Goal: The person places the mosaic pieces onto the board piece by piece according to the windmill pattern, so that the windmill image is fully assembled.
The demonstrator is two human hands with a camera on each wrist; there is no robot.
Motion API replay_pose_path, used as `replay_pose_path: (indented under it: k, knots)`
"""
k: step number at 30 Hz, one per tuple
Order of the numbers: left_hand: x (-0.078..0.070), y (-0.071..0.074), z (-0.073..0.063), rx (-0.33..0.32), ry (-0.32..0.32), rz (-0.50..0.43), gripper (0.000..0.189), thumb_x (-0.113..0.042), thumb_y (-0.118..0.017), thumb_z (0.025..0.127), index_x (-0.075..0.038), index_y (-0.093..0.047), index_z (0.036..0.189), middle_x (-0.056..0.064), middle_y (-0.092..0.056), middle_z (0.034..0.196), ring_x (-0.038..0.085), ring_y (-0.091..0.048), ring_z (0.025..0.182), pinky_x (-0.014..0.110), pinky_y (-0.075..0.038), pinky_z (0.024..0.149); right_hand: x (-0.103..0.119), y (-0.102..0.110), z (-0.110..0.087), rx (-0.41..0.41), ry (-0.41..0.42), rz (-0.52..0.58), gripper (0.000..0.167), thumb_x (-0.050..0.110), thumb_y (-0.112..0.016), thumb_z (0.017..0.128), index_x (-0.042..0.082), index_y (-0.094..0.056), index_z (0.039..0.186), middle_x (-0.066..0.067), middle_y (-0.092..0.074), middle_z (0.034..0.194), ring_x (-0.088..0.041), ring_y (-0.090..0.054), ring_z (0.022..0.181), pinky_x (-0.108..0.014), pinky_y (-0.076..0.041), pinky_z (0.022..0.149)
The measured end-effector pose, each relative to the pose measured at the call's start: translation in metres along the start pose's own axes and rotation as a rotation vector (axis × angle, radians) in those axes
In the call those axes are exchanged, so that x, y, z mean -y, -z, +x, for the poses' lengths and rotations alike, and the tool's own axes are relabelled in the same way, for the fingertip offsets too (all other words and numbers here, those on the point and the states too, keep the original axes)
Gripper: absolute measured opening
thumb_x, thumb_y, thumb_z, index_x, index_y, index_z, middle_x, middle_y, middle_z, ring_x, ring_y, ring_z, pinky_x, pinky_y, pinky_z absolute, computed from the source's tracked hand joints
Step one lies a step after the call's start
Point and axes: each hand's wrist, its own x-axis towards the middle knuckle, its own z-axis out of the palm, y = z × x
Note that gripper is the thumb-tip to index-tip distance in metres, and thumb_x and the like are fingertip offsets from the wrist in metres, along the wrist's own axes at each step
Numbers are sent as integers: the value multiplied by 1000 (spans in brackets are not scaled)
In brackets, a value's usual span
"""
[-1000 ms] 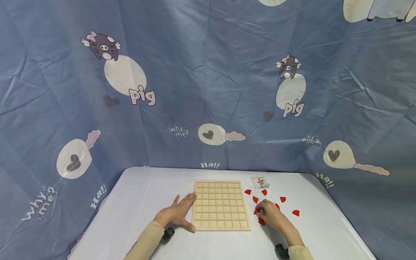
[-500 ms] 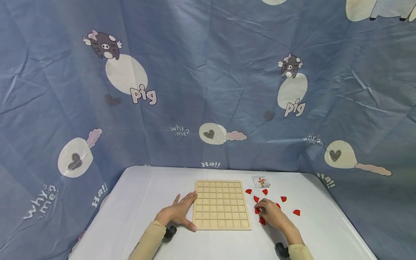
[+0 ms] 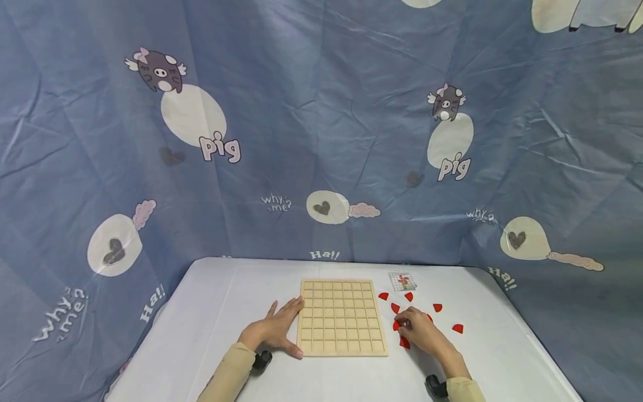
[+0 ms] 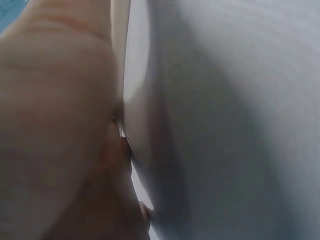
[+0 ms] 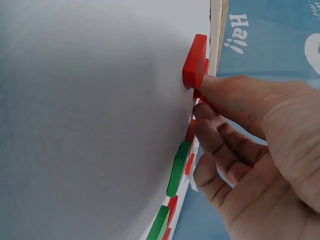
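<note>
A square wooden board (image 3: 341, 319) with a grid of shallow square cells lies mid-table. My left hand (image 3: 273, 329) rests at its left side, fingers spread, fingertips on the edge and thumb by the near corner. In the left wrist view, that hand (image 4: 55, 120) fills the left side. Right of the board, my right hand (image 3: 421, 331) pinches a small red quarter-circle piece (image 3: 396, 326) between thumb and fingertips, low over the table. Another red piece (image 3: 404, 343) lies just nearer. In the right wrist view, a red piece (image 5: 195, 61) stands out beside the thumb.
Several more red pieces (image 3: 437, 307) are scattered around the right hand. Green pieces (image 5: 178, 169) show below the fingers in the right wrist view. A small grid card (image 3: 402, 282) with a red picture lies behind them on the white table (image 3: 321, 379). Blue printed cloth (image 3: 281, 139) hangs behind.
The right hand's fingers shift very slightly over the red piece. The left hand and the board stay in place.
</note>
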Motion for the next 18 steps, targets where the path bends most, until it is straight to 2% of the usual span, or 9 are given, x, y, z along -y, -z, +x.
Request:
replay_pose_path:
  k: [7, 13, 18]
  knots:
    - [0, 2, 0, 5, 2, 5, 135, -66, -81, 53, -7, -14, 155, 9, -7, 164, 29, -9, 151, 59, 3, 121, 1, 1, 2, 3, 3, -3, 19, 5, -76, 79, 12, -73, 97, 6, -60, 87, -6, -52, 77, -26, -52, 68]
    - [-1, 2, 0, 5, -5, -1, 135, -64, -82, 54, -6, -14, 155, 10, -8, 164, 29, -10, 151, 59, 3, 121, -2, 0, 2, -32, 37, -38, 16, 9, -78, 77, 18, -72, 89, 10, -61, 84, -4, -54, 78, -27, -53, 72]
    - [-1, 1, 0, 4, -6, -4, 134, -63, -83, 54, -6, -15, 154, 10, -8, 164, 30, -10, 151, 59, 3, 121, -2, 0, 2, -44, 25, -33, 17, 10, -80, 76, 18, -71, 87, 11, -58, 81, -5, -50, 76, -25, -49, 68]
